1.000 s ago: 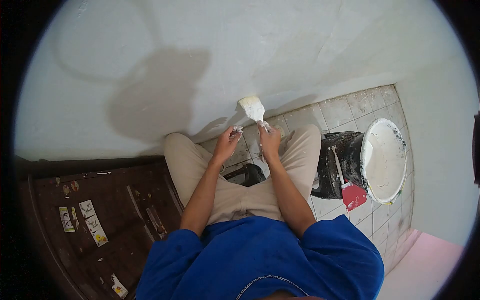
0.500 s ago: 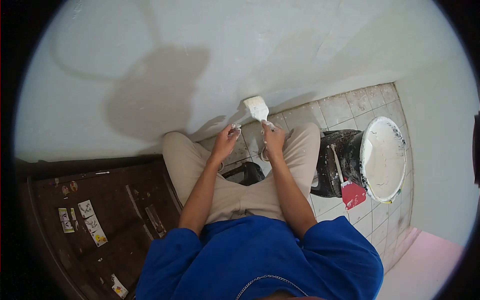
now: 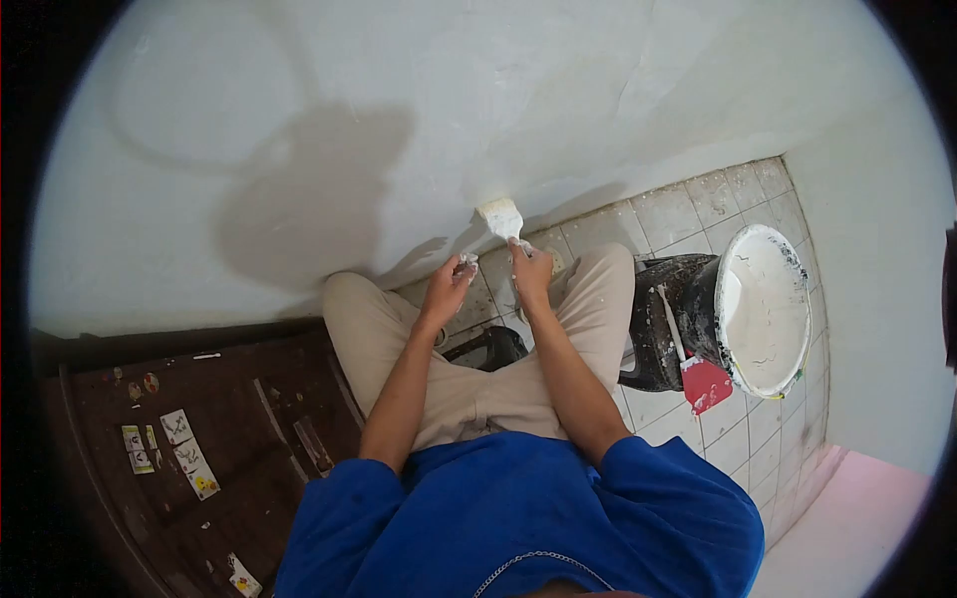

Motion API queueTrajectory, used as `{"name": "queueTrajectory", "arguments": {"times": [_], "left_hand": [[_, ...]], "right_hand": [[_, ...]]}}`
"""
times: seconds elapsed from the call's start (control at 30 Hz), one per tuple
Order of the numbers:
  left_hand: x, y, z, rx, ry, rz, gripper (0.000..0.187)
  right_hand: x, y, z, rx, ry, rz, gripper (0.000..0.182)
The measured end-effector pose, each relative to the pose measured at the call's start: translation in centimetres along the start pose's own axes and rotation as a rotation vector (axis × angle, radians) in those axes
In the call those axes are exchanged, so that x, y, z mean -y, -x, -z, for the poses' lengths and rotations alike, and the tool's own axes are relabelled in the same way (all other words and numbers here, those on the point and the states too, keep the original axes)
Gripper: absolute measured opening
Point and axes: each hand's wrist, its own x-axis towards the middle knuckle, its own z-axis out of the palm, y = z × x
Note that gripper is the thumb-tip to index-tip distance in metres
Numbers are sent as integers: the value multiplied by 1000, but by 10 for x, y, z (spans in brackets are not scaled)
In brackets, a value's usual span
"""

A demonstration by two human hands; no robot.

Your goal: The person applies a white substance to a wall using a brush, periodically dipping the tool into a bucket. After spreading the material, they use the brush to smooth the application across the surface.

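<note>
My right hand [image 3: 530, 271] is closed round the handle of a wide white paintbrush [image 3: 501, 216]. The brush's pale bristles rest against the lower part of the grey-white wall [image 3: 449, 130], just above the floor tiles. To the left of it, my left hand [image 3: 451, 287] is raised between my knees with its fingers curled and smeared with white. Whitish stuff shows at those fingertips; I cannot tell whether it is a held thing or only paint.
On the right, a bucket [image 3: 724, 344] of white paint stands on a black, paint-spattered stool [image 3: 654, 324]. A red-bladed scraper [image 3: 706, 387] lies beside the bucket. Dark wooden furniture with stickers [image 3: 189, 453] fills the lower left. Spotted tiles [image 3: 668, 214] cover the floor.
The paintbrush and my right hand have shifted slightly left and down along the wall. My left hand stays nearly in place, and the view has tilted a little.
</note>
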Motion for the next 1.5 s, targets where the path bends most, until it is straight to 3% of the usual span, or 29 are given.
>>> {"name": "queueTrajectory", "arguments": {"times": [0.13,0.2,0.33,0.37,0.43,0.53,0.63,0.73,0.87,0.97,1.07,1.17,1.27,1.33,1.43,1.5], "left_hand": [[-3,3,-1,-7,-9,-75,22],[-7,1,-3,2,43,-5,22],[4,-1,-5,11,1,-75,23],[3,-1,-5,3,-4,-75,23],[1,-2,-4,1,13,-53,24],[5,-5,-2,5,64,-41,24],[16,-3,-3,-19,81,-105,23],[16,-5,-2,-22,71,-117,21],[-1,1,-1,-7,60,-86,20],[-2,-1,-1,-16,90,-51,21],[14,-10,1,-55,114,-71,21],[16,-6,4,-79,161,-48,20],[-4,-2,8,-68,143,-49,20],[-5,-2,8,-56,121,-60,19],[-3,-5,6,-55,119,-68,19],[-8,-6,6,-57,103,-51,19]], "right_hand": [[34,13,10,53,-229,-14,30],[78,31,27,55,-357,44,27],[147,41,44,31,-480,290,25],[149,35,39,37,-477,271,26],[145,23,27,49,-467,238,27],[73,12,10,8,-124,262,28],[49,24,10,-12,-226,76,25],[106,39,34,1,-342,57,27],[162,40,40,-4,-384,378,27],[119,22,15,-13,-189,372,27],[32,20,7,54,73,244,27],[22,33,17,61,-49,23,29],[102,42,33,-30,-94,309,30],[138,43,36,12,-310,352,29],[130,30,19,53,-328,300,30],[88,25,10,43,-149,288,30]]}}
